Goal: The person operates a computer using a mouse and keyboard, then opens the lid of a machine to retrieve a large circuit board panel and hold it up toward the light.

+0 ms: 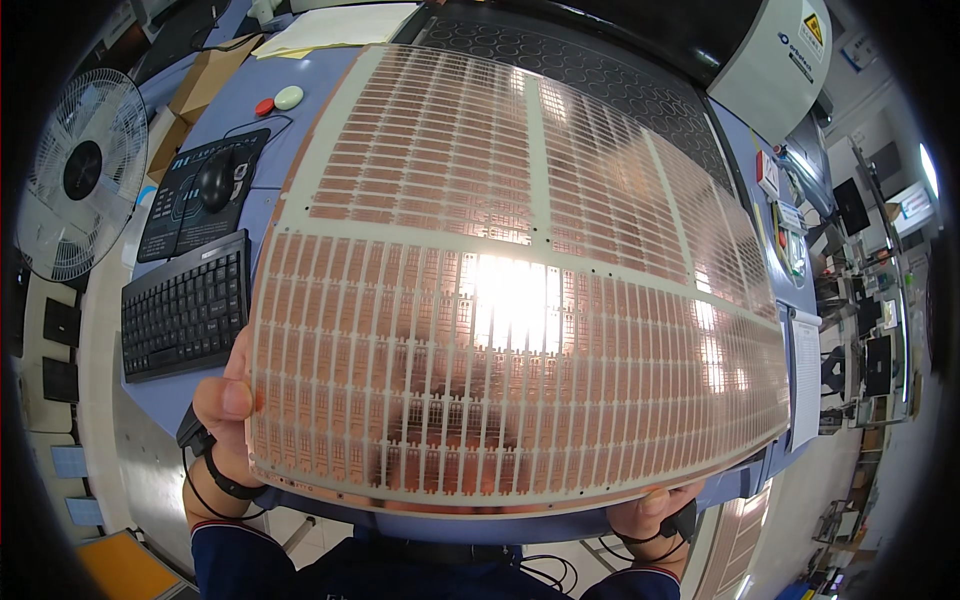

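A large copper-patterned circuit board panel [620,380], with pale strips dividing its repeated small patterns, takes up the middle of the head view. It is tilted, and light glares off its shiny face. My left hand [226,405] grips its left edge near the lower corner, thumb on top and fingers mostly hidden beneath. Near the right end of the front edge, my right hand [652,508] also holds the panel, its thumb showing at the rim. Dark bands and cords sit at both wrists.
A black keyboard [190,305] and a mouse [215,186] on a dark mat lie left on the blue table [285,160]. Beyond stand red and pale green buttons [288,97]. A black perforated bed [590,75] and pale machine housing [770,70] are behind; a fan [85,170] stands far left.
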A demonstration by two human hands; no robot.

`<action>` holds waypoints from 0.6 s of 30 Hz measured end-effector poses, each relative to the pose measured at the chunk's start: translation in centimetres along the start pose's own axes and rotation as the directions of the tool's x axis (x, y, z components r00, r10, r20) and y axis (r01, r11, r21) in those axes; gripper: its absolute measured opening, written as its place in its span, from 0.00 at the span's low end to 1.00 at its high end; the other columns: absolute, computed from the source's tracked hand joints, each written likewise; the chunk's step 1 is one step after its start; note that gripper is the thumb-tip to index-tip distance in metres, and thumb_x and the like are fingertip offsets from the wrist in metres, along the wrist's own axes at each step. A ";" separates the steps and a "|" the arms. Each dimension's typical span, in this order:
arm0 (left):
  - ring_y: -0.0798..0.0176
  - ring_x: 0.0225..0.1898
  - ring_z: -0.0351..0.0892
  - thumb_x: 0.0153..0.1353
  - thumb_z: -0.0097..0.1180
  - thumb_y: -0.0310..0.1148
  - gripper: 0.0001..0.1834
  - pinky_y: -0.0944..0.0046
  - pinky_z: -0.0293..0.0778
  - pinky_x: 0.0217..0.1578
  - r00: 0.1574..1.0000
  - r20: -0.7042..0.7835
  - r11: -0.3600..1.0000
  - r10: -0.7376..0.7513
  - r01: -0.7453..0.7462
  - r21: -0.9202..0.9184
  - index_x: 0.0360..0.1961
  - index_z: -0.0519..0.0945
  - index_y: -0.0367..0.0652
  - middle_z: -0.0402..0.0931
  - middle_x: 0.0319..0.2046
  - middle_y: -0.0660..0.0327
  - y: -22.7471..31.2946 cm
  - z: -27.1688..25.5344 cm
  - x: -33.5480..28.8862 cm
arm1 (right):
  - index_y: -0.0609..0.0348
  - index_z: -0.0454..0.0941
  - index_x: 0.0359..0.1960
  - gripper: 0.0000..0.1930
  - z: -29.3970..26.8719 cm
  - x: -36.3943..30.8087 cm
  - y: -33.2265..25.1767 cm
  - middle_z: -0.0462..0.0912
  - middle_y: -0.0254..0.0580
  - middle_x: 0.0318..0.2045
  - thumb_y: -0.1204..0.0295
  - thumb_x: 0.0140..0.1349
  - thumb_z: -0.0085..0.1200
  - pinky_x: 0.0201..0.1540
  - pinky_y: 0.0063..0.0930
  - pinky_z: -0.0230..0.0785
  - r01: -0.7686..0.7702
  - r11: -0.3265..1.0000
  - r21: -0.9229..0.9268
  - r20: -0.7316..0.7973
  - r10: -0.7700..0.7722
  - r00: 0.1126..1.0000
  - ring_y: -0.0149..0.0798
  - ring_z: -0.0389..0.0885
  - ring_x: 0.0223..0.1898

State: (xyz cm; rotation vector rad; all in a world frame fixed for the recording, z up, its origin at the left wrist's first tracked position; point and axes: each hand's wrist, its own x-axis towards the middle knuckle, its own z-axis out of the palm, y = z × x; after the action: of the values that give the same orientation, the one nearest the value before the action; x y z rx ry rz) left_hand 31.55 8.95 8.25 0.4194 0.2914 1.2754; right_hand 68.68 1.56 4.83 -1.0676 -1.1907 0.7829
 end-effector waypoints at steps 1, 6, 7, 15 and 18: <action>0.47 0.53 0.84 0.42 0.57 0.37 0.44 0.52 0.79 0.58 1.000 -0.017 1.000 -0.002 0.002 0.009 0.62 0.68 0.22 0.78 0.54 0.36 0.1 -0.1 -0.1 | 0.71 0.69 0.58 0.43 0.0 -0.1 0.2 0.84 0.49 0.46 0.50 0.51 0.75 0.49 0.34 0.86 0.020 1.000 -0.010 -0.009 -0.020 1.000 0.38 0.88 0.44; 0.47 0.53 0.84 0.42 0.57 0.37 0.44 0.52 0.79 0.58 1.000 -0.020 1.000 -0.009 0.009 0.015 0.62 0.67 0.22 0.78 0.54 0.36 0.0 0.2 0.0 | 0.72 0.69 0.57 0.43 0.3 -0.3 0.3 0.85 0.49 0.44 0.50 0.51 0.75 0.47 0.33 0.87 0.040 0.999 -0.010 -0.061 -0.040 0.997 0.37 0.89 0.41; 0.47 0.53 0.84 0.42 0.58 0.36 0.44 0.52 0.79 0.58 1.000 -0.022 1.000 -0.005 0.005 0.010 0.62 0.67 0.22 0.78 0.54 0.36 -0.1 0.2 0.0 | 0.72 0.68 0.57 0.43 0.4 -0.2 0.2 0.85 0.49 0.44 0.50 0.52 0.75 0.47 0.32 0.87 0.026 1.000 0.013 -0.074 -0.025 0.997 0.37 0.89 0.40; 0.47 0.52 0.84 0.42 0.58 0.36 0.45 0.52 0.80 0.57 0.999 -0.047 1.000 -0.002 0.003 0.018 0.63 0.66 0.21 0.78 0.54 0.35 -0.1 0.1 0.0 | 0.70 0.69 0.57 0.42 0.0 -0.2 0.4 0.83 0.48 0.48 0.50 0.52 0.75 0.51 0.35 0.84 0.001 0.999 0.054 -0.015 -0.001 1.000 0.39 0.87 0.44; 0.48 0.51 0.85 0.42 0.58 0.36 0.45 0.53 0.81 0.55 0.996 -0.084 0.998 0.017 -0.012 0.068 0.62 0.67 0.21 0.78 0.53 0.36 -0.2 0.2 0.1 | 0.69 0.69 0.57 0.41 0.7 0.2 -0.4 0.82 0.47 0.49 0.50 0.52 0.75 0.51 0.35 0.84 -0.034 0.995 0.097 -0.026 0.036 0.999 0.39 0.87 0.45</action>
State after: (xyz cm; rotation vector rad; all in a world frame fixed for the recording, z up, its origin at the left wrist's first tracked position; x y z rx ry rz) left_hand 31.85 8.99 8.36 0.4260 0.4049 1.3021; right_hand 68.01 1.73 5.29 -1.0190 -1.1029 0.8421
